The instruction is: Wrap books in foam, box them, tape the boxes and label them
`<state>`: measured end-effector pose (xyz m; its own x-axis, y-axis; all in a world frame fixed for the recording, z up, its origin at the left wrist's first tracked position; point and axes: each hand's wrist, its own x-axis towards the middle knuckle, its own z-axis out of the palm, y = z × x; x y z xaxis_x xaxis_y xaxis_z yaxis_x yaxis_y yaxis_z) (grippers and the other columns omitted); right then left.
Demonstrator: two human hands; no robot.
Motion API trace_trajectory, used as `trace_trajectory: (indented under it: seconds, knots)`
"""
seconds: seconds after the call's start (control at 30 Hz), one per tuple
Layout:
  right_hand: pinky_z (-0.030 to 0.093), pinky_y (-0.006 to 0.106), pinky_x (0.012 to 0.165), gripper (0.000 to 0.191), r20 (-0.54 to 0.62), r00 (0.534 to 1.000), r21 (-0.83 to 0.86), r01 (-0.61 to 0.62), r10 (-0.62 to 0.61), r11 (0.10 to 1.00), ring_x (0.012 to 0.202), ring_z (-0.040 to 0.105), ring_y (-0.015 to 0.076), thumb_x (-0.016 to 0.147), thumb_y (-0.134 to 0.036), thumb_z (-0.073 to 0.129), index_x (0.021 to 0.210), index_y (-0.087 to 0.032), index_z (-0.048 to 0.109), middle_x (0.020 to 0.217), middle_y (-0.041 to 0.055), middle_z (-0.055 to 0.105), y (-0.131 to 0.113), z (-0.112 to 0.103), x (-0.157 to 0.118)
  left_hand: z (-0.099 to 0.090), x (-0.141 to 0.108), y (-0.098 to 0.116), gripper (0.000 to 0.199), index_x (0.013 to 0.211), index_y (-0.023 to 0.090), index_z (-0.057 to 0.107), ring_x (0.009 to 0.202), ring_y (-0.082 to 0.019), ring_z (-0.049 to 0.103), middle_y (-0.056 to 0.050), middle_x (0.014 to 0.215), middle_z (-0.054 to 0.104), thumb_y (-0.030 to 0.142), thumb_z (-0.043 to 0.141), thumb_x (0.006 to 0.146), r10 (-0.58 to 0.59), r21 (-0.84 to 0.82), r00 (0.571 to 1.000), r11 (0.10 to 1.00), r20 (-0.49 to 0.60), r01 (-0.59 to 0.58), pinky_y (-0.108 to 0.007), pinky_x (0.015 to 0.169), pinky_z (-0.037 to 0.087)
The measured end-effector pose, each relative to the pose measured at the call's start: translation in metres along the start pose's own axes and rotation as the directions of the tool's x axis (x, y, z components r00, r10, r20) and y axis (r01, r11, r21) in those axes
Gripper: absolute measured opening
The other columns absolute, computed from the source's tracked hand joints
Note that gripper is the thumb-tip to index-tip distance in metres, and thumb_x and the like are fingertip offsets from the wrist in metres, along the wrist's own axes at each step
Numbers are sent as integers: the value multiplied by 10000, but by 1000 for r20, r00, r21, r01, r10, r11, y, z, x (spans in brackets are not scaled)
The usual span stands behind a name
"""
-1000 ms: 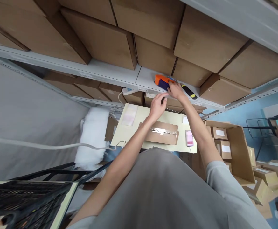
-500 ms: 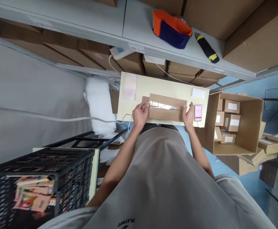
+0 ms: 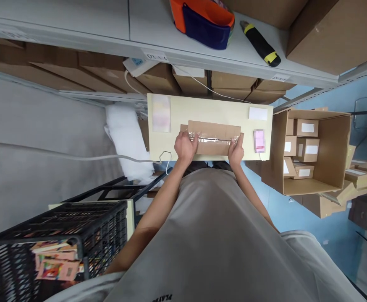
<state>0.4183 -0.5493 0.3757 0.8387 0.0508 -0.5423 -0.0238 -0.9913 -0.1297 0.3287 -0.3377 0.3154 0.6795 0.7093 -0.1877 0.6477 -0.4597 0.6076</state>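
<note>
A flat brown cardboard box (image 3: 214, 147) lies on the cream tabletop (image 3: 208, 110), close to the front edge. Shiny clear packing tape (image 3: 213, 139) runs along a seam on its top. At the box's left end, my left hand (image 3: 186, 147) is closed around the edge, its thumb over the tape. My right hand (image 3: 235, 152) grips the right end, thumb on top near the tape's end. The fingers beneath the box are partly hidden.
A phone (image 3: 259, 141) and a white label (image 3: 258, 113) lie on the table's right side. Beyond them stands a large open carton (image 3: 328, 155) holding several small boxes. A shelf overhead bears a tape dispenser (image 3: 204, 25) and a utility knife (image 3: 261, 44). A black crate (image 3: 101, 235) stands lower left.
My right hand has moved inward and closed on the box's right end, its thumb now over the tape. My left thumb has come down on the tape. The view has shifted slightly.
</note>
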Motion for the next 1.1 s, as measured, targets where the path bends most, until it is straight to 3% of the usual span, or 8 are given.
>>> trace_trajectory:
  seconds: [0.13,0.23,0.3,0.37,0.43,0.57,0.83,1.1]
  knots:
    - [585,407,1108,736,-31,1000,187,10,-4,982,1349,767,329,1179,-401,16,1837,-142,220,1569,227,716,16,9,9,-12,9,-8,496,844,226,733,1022,-349,753,-159,1019,769,604,548,1108,0,-81,999,997,45,4,-456,1001,557]
    - [575,515,1162,820,-154,987,402,96,-36,911,1358,756,381,1173,-602,77,1796,-138,339,1569,234,710,26,16,15,-21,9,-9,449,1066,203,790,1079,-336,753,-159,1173,777,596,576,1104,-37,-91,997,995,66,43,-446,1045,544]
    - [524,562,1246,909,-263,962,497,193,-65,846,1491,669,396,1137,-750,197,1777,-126,359,1664,246,626,30,19,18,-23,6,-6,482,1293,181,743,1143,-342,742,-179,1331,736,599,645,1074,-72,-95,996,993,44,76,-462,1091,535]
    - [450,592,1325,1010,-337,937,517,264,-90,814,1634,525,402,1085,-837,346,1787,-113,309,1760,255,509,30,22,20,-21,2,-1,600,1400,159,663,1215,-351,717,-196,1397,684,607,751,1011,-85,-115,996,990,9,85,-474,1129,528]
    - [393,618,1366,1095,-353,930,512,280,-98,812,1700,425,410,1044,-867,451,1800,-100,253,1811,269,422,27,24,22,-18,-2,3,655,1369,146,630,1273,-357,687,-200,1374,660,604,837,948,-78,-139,997,987,-9,76,-480,1156,521]
    - [341,629,1398,1109,-318,943,506,254,-96,824,1727,375,412,1039,-855,490,1785,-65,267,1819,297,388,25,32,30,-10,-7,4,577,1257,166,611,1269,-345,672,-179,1312,661,518,903,906,-70,-168,997,984,-31,64,-478,1155,521]
    - [519,591,1269,1058,-311,941,448,265,-129,854,1583,580,401,1051,-884,412,1746,-89,345,1727,302,518,34,47,40,-18,-5,-5,185,1141,203,721,986,-250,728,-116,1218,771,362,703,1047,-47,-232,998,972,-47,35,-400,1033,564]
    - [549,596,1208,1118,-252,966,458,172,-58,872,1441,691,449,1027,-882,459,1767,-59,301,1633,320,623,27,42,34,-25,9,-1,176,1077,201,810,920,-241,753,-84,1117,840,332,707,1021,-105,-241,993,966,-45,91,-383,987,571]
